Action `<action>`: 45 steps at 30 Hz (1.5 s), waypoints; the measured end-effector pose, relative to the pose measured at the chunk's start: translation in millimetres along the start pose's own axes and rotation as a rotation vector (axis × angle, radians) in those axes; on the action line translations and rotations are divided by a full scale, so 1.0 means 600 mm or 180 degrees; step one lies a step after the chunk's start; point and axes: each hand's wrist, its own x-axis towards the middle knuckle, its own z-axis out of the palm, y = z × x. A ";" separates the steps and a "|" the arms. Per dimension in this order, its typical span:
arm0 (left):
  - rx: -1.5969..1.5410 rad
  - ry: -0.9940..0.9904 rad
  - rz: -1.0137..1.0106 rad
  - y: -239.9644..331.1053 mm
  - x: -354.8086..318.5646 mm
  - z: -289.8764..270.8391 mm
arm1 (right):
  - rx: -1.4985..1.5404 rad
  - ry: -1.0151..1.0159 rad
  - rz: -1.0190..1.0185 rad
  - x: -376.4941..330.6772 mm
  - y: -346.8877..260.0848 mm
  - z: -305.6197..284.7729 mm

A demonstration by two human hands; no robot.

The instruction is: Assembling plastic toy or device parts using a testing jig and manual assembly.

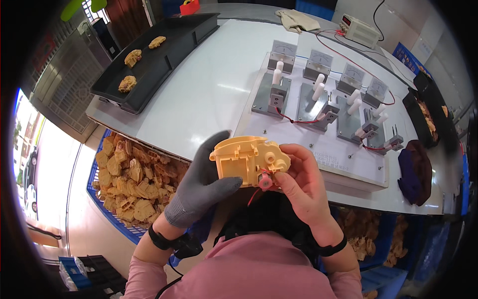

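Observation:
Between my two hands, above the table's front edge, is a yellow plastic housing [240,162] with ribs, posts and a square recess. My left hand [201,182], in a grey glove, is closed round its left side, thumb on the near edge. The bare right hand [304,182] grips the right end between thumb and fingers. A small pink round part [266,181] sits at the housing's lower edge by my right thumb, with a red wire [254,196] hanging below. Whether the pink part is fastened to the housing, I cannot tell.
Test fixtures [313,102] with white handles and meters stand on a white board [256,144]. Far left, a black tray [172,65] holds a few yellow parts. A blue basket [117,219] of yellow housings stands below left. A dark cloth [416,172] lies at right.

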 end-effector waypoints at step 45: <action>-0.0939 0.0408 -0.0645 0.012 0.130 -0.137 | -0.1544 0.0953 -0.1118 0.120 0.020 -0.022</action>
